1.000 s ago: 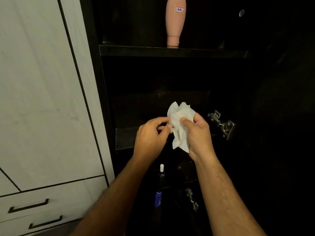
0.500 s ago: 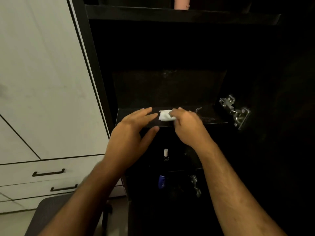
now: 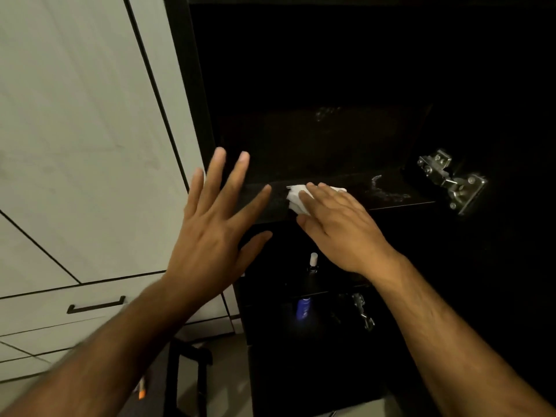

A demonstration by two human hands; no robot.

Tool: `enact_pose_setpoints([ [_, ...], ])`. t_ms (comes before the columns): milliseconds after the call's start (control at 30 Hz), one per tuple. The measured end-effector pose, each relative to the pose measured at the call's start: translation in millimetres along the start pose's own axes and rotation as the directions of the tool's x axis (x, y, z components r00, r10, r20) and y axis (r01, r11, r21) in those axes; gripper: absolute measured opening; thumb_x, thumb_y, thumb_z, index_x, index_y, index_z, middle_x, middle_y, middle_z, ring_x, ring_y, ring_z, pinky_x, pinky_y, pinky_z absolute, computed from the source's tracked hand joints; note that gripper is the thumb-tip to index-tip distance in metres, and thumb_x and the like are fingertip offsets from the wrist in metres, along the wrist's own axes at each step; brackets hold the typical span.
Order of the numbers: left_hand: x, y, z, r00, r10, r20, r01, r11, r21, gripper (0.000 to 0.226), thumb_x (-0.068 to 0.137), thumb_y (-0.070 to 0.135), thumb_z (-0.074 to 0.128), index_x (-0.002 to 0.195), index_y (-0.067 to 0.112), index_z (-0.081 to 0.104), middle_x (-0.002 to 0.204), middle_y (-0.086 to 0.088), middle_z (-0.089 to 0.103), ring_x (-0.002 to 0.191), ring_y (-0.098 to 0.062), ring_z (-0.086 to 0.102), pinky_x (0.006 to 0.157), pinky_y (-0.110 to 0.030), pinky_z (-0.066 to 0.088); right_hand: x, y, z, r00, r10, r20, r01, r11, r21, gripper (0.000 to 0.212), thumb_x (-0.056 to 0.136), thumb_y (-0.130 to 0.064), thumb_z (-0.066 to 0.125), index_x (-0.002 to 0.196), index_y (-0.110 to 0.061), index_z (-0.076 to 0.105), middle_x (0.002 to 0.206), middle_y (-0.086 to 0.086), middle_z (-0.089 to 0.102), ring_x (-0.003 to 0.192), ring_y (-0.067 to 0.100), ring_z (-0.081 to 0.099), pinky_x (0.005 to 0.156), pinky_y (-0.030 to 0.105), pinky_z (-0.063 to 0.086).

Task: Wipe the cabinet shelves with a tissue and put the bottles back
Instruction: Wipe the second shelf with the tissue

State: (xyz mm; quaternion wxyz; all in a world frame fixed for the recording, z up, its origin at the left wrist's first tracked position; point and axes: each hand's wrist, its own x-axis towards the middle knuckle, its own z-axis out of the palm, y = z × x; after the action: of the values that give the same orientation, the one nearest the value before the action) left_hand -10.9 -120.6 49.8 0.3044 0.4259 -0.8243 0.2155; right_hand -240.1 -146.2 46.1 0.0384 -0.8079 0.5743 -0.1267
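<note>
Since half a second ago the left hand (image 3: 210, 236) has lifted off the shelf (image 3: 391, 192) edge and spread wide, while the right hand (image 3: 337, 224) has slid the tissue (image 3: 296, 200) a little along the shelf front; the pink bottle on the upper shelf has gone out of view.

One tissue is in sight, white and crumpled, lying on the front edge of the dark middle shelf, left of centre. Two hands show. The right one lies palm down over the tissue with its fingers (image 3: 316, 191) nearly straight, pressing it flat against the shelf rather than curling round it; its forearm runs down to the lower right corner. The left one hangs in the air in front of the cabinet's left post, fingers straight and fanned apart, thumb out to the right, holding nothing and blurred by motion.

Two bottles stand below: a small one with a white cap (image 3: 313, 261) on the next shelf down, and a blue one (image 3: 303, 308) lower, both under the right wrist. Two metal hinges show on the right side, an upper hinge (image 3: 451, 182) level with the wiped shelf and a lower hinge (image 3: 362, 311). A whitish smear (image 3: 385, 191) marks the shelf right of the tissue. On the left stand white doors and one drawer handle (image 3: 96, 305).
</note>
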Motion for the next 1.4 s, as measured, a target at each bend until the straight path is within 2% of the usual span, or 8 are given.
enact_pose_setpoints([
  [100, -4.2, -24.5, 7.5, 0.985, 0.021, -0.171, -0.034, 0.997, -0.069, 0.065, 0.093, 0.025, 0.064, 0.146, 0.015, 0.028, 0.155, -0.028, 0.009, 0.145, -0.042, -0.008, 0.119, -0.057, 0.007, 0.8, -1.1, -1.9, 0.998, 0.065, -0.004, -0.066, 0.997, -0.041, 0.059, 0.101, -0.052, 0.017, 0.154, -0.024, 0.022, 0.163, -0.003, 0.013, 0.150, 0.011, 0.004, 0.117, 0.028, -0.002],
  [333, 5.5, -49.3, 29.6, 0.984, -0.033, -0.175, 0.000, 0.983, -0.186, 0.099, 0.094, 0.023, 0.061, 0.151, 0.023, -0.022, 0.154, -0.027, -0.006, 0.147, -0.038, -0.008, 0.115, -0.063, 0.017, 14.3, -28.8, 6.1, 0.998, 0.070, -0.004, -0.070, 0.996, -0.055, 0.060, 0.101, -0.052, 0.015, 0.154, -0.024, 0.021, 0.163, -0.002, 0.011, 0.150, 0.012, 0.002, 0.118, 0.029, -0.003],
  [600, 2.9, -49.3, 28.8, 0.988, -0.150, -0.039, 0.121, 0.902, -0.415, 0.084, 0.093, 0.022, 0.062, 0.148, -0.013, 0.009, 0.158, -0.029, 0.004, 0.149, -0.038, 0.001, 0.118, -0.059, 0.016, 27.5, -47.0, 6.1, 0.987, 0.160, 0.008, -0.160, 0.986, -0.037, 0.057, 0.102, -0.049, 0.015, 0.154, -0.024, 0.021, 0.163, -0.002, 0.011, 0.150, 0.013, 0.001, 0.120, 0.032, -0.002],
  [733, 1.7, -52.0, 29.8, 0.989, -0.144, -0.015, 0.123, 0.890, -0.440, 0.081, 0.097, 0.034, 0.051, 0.150, -0.004, 0.003, 0.160, -0.023, 0.002, 0.150, -0.033, 0.000, 0.119, -0.056, 0.015, 11.5, -55.8, 10.3, 0.997, 0.068, 0.019, -0.068, 0.997, -0.023, 0.055, 0.103, -0.049, 0.016, 0.154, -0.029, 0.018, 0.163, -0.008, 0.008, 0.149, 0.005, -0.002, 0.116, 0.025, -0.007],
  [933, 3.5, -56.4, 34.2, 0.990, -0.133, -0.040, 0.100, 0.881, -0.462, 0.069, 0.101, 0.041, 0.034, 0.152, 0.012, -0.003, 0.160, -0.019, -0.002, 0.150, -0.032, -0.001, 0.120, -0.054, 0.012, 30.1, -54.2, 6.0, 0.980, 0.188, 0.058, -0.185, 0.981, -0.054, 0.055, 0.103, -0.049, 0.016, 0.154, -0.029, 0.018, 0.163, -0.005, 0.007, 0.149, 0.009, -0.001, 0.117, 0.029, -0.003],
  [1100, 8.7, -61.8, 40.2, 0.988, -0.153, -0.035, 0.116, 0.860, -0.498, 0.069, 0.099, 0.045, 0.030, 0.148, 0.024, -0.014, 0.158, -0.006, -0.008, 0.150, -0.027, -0.003, 0.121, -0.053, 0.010, 9.3, -65.8, 8.8, 0.996, 0.061, 0.062, -0.060, 0.998, -0.017, 0.054, 0.103, -0.047, 0.018, 0.154, -0.030, 0.017, 0.163, -0.010, 0.005, 0.148, 0.003, -0.004, 0.118, 0.027, -0.006],
  [1267, 6.8, -65.3, 44.6, 0.990, -0.136, -0.039, 0.096, 0.848, -0.522, 0.068, 0.100, 0.049, 0.025, 0.149, 0.024, -0.014, 0.159, -0.004, -0.008, 0.150, -0.025, -0.005, 0.121, -0.052, 0.008, 13.4, -62.8, 5.2, 0.981, 0.184, 0.070, -0.180, 0.982, -0.053, 0.056, 0.103, -0.047, 0.017, 0.155, -0.027, 0.015, 0.163, -0.007, 0.005, 0.149, 0.007, -0.003, 0.117, 0.027, -0.005],
  [1400, 6.4, -66.3, 43.1, 0.992, -0.124, -0.036, 0.088, 0.855, -0.512, 0.069, 0.100, 0.051, 0.025, 0.150, 0.023, -0.014, 0.159, -0.003, -0.008, 0.150, -0.024, -0.006, 0.122, -0.050, 0.007, 19.1, -87.9, 13.4, 0.994, 0.084, 0.063, -0.080, 0.995, -0.061, 0.056, 0.104, -0.044, 0.019, 0.155, -0.023, 0.013, 0.163, -0.003, 0.005, 0.150, 0.010, -0.002, 0.120, 0.030, -0.003],
])
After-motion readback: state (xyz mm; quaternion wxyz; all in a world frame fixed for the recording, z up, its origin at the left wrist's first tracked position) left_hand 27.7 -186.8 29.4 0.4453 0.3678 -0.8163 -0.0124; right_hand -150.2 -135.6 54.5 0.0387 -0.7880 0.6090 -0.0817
